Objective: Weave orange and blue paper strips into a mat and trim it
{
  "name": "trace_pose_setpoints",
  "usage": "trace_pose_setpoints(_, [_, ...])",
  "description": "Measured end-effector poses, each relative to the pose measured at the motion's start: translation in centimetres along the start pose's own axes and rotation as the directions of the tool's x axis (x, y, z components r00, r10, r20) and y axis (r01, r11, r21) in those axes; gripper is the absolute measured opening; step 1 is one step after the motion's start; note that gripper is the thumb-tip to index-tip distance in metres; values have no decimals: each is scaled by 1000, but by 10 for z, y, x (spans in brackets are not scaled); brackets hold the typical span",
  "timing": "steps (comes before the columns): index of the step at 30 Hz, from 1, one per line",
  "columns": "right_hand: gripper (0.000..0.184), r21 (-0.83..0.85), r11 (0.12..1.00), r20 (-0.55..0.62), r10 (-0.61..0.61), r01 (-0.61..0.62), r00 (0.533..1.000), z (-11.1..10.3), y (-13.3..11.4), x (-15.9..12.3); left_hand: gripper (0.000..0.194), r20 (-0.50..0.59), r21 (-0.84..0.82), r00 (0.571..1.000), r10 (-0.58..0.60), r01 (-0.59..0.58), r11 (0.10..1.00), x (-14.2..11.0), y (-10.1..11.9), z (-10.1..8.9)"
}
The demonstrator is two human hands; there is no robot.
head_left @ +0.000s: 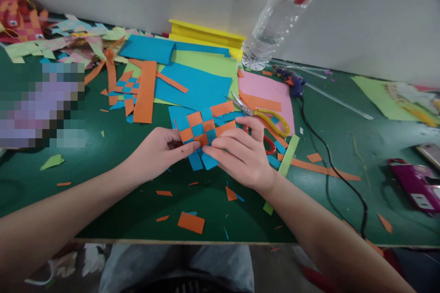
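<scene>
A woven mat of blue and orange paper strips [205, 124] lies on the green table [120, 146] in front of me. My left hand [158, 152] pinches the mat's lower left edge with curled fingers. My right hand [239, 154] presses on its lower right part, fingers together over the strips. Blue strip ends stick out below between both hands.
Yellow-handled scissors [264, 115] lie just right of the mat. Blue, green, pink and orange paper sheets [195, 83] sit behind it. A clear plastic bottle [279, 18] stands at the back. A glue gun [292, 81] with black cord [330, 160], a purple object [416, 184] and orange scraps [191, 222] lie around.
</scene>
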State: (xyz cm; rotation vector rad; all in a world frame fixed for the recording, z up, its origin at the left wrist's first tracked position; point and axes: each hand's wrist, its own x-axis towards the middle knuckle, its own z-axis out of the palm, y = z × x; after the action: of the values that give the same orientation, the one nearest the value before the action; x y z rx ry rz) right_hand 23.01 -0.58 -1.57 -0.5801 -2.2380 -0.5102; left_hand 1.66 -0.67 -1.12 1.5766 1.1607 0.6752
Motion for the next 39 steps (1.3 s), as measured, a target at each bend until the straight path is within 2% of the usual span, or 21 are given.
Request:
trace_pose_setpoints(8, [14, -8, 1000, 37, -3, 4, 999, 1, 0, -2, 38, -8, -40, 1000, -5, 5, 999, -2, -3, 0])
trace_pose_setpoints(13, [16, -18, 1000, 34, -2, 3, 999, 1, 0, -1, 41, -14, -21, 1000, -17, 17, 1000, -2, -2, 0])
trace_pose_setpoints(26, [17, -27, 1000, 79, 13, -11, 997, 3, 0, -3, 41, -41, -7, 998, 47, -47, 999, -2, 8, 0])
trace_pose_setpoints(31, [19, -19, 1000, 63, 18, -17, 998, 5, 1, -3, 38, -38, 5, 999, 1, -1, 1000, -2, 7, 0])
trace_pose_setpoints(34, [15, 77, 992, 21, 94, -96, 995, 4, 2, -3, 41, -27, -33, 999, -34, 33, 999, -1, 4, 0])
trace_pose_setpoints(36, [9, 205, 957, 31, 203, -205, 979, 3, 3, -1, 47, -49, -114, 999, -18, 13, 993, 0, 0, -1])
trace_pose_setpoints(39, [3, 427, 796, 95, 433, -430, 896, 1, 4, 1, 44, -134, -199, 988, 76, -102, 975, 2, -6, -5])
